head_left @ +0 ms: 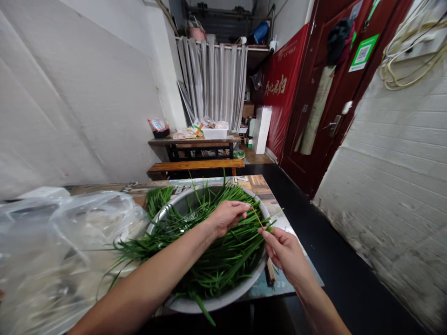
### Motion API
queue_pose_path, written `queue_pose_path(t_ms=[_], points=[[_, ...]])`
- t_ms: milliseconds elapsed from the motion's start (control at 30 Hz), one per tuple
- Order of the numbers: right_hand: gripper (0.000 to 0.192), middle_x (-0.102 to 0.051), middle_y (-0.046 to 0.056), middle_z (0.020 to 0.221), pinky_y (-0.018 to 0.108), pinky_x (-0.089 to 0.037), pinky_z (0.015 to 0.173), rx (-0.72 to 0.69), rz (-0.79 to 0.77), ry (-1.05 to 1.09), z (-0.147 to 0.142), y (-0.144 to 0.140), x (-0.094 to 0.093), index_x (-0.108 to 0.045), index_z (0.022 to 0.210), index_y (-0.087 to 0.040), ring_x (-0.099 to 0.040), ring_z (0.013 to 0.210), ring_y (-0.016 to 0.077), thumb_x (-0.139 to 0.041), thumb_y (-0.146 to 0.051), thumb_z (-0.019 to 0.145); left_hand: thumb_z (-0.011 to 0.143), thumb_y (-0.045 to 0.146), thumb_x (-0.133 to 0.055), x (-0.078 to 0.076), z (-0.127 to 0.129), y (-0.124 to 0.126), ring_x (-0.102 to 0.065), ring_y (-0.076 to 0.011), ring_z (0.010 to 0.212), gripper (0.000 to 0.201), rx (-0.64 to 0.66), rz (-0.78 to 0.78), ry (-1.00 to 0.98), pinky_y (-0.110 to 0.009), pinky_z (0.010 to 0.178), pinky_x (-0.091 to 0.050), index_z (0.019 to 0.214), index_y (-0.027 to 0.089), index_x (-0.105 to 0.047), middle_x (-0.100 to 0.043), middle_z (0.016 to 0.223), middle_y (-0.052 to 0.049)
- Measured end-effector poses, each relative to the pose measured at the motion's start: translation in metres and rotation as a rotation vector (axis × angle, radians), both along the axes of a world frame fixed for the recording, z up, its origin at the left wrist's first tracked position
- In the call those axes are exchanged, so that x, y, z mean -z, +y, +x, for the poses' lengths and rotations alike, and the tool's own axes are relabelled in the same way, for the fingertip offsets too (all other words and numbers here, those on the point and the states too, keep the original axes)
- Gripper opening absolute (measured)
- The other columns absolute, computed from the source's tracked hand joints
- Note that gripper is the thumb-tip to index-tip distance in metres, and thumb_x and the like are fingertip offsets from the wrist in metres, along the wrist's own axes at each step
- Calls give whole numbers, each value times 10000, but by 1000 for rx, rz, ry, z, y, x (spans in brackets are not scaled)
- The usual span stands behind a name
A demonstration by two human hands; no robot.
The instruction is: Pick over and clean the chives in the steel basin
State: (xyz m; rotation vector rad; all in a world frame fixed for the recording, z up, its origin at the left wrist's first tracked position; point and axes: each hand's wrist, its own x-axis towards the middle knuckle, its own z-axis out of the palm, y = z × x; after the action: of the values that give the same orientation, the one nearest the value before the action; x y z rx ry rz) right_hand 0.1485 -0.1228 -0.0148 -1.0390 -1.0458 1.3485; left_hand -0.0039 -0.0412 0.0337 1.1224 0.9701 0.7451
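A wide metal basin (pixel 181 200) full of long green chive leaves (pixel 216 260) sits on the table in front of me. My left hand (pixel 228 216) reaches over the basin and pinches a few chive leaves at their tips. My right hand (pixel 284 251) is at the basin's right rim, its fingers closed on a thin bamboo skewer (pixel 257 217) that points up toward my left hand. The two hands are close together, with the skewer tip next to the held leaves.
A crumpled clear plastic bag (pixel 59 251) lies on the table at the left. More skewers (pixel 271 272) lie by the basin's right side. Beyond stand a wooden bench (pixel 195 166) and a second table (pixel 195 139) with food packs. A brick wall and red door are at the right.
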Motion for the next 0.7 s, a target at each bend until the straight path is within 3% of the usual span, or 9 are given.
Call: queue_pose_path(t_ms=[233, 700], points=[[288, -414, -100, 373, 155, -98, 286, -12, 11, 8, 1, 1, 3, -553, 695, -148, -219, 265, 9, -630, -422, 735, 651, 361, -668, 1, -2, 2, -204, 8, 339, 338, 23, -33, -5, -192, 384, -62, 850, 92, -617, -451, 508, 60], [305, -424, -94, 380, 148, -100, 279, 2, 23, 11, 0, -1, 2, -527, 638, -149, -233, 253, 2, -617, -419, 749, 652, 370, -662, 1, 2, -1, -218, 0, 349, 348, -12, 59, 45, -210, 389, -67, 841, 79, -639, -463, 518, 48]])
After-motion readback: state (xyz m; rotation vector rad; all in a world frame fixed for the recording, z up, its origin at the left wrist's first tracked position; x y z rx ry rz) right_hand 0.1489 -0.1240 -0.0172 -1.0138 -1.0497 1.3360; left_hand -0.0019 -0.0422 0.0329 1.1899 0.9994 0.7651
